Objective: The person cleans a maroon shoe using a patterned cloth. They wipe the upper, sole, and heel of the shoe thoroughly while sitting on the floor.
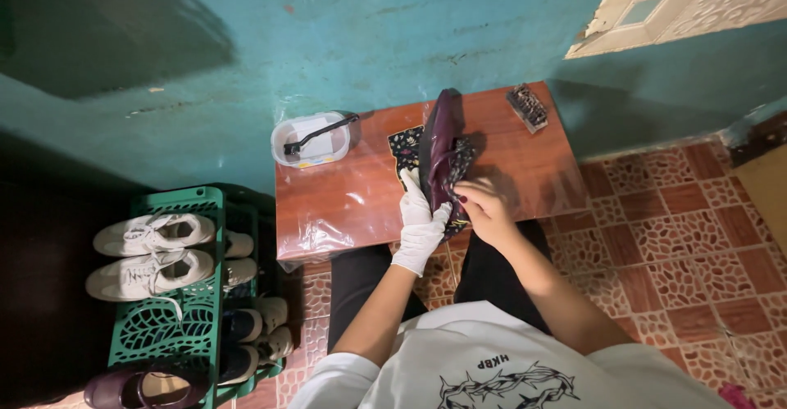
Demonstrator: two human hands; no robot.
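The person sits at a small brown table (361, 196), and the left hand (420, 227), in a white glove, grips the near end of a dark purple shoe (438, 143) lying on a patterned cloth (404, 145) in the middle of the table. The bare right hand (484, 204) pinches the shoe's side, but its fingertips hide behind the shoe. A white tub (310, 140) with a black brush sits near the left edge, and a green rack (176, 327) holds more shoes, partly in shadow.

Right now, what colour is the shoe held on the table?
Dark purple, glossy; the shoe shows best in the head view.
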